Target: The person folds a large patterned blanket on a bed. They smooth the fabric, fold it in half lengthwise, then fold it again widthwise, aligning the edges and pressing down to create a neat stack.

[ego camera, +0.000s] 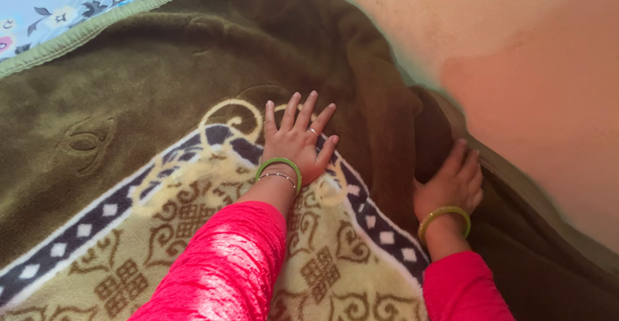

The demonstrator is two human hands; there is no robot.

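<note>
A thick olive-green blanket point(161, 82) with a cream, brown and dark-blue patterned panel point(193, 243) covers a bed. My left hand point(296, 140) lies flat on it with fingers spread, on the edge of the patterned panel; it wears a ring, a green bangle and a thin bracelet. My right hand point(454, 182) presses against the blanket's fold at the bed's right side, fingers together and partly tucked into the fabric; I cannot see whether it grips it. It wears a green bangle too. Both arms are in bright pink sleeves point(225, 269).
A light-blue floral sheet point(58, 11) shows beyond the blanket's pale green hem at the top left. A pinkish-orange wall or floor surface point(529, 69) runs along the right side, close to the blanket's hanging edge.
</note>
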